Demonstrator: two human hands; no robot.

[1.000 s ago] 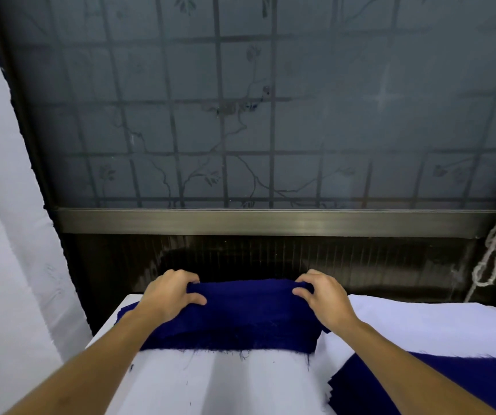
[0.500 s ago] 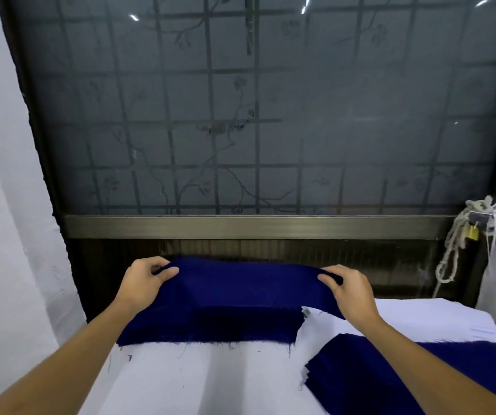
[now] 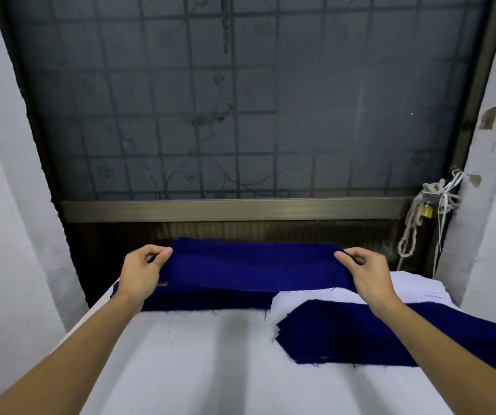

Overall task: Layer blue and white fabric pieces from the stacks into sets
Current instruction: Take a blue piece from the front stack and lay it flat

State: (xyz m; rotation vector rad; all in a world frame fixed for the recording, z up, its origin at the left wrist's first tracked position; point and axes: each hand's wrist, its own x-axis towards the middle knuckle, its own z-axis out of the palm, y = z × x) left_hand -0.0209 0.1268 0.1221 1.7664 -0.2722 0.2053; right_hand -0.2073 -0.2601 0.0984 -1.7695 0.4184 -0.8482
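I'm looking at a white-covered table [image 3: 181, 369] below a frosted window. The left hand [image 3: 142, 271] and right hand [image 3: 366, 274] each pinch one end of a blue piece [image 3: 255, 268], stretched between them just above a blue stack [image 3: 205, 302]. A second blue pile [image 3: 375, 336] lies under the right wrist.

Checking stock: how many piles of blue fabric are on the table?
2. The far pile lies under the piece held by left hand and right hand; the near pile sits right, on white fabric. More may be hidden.
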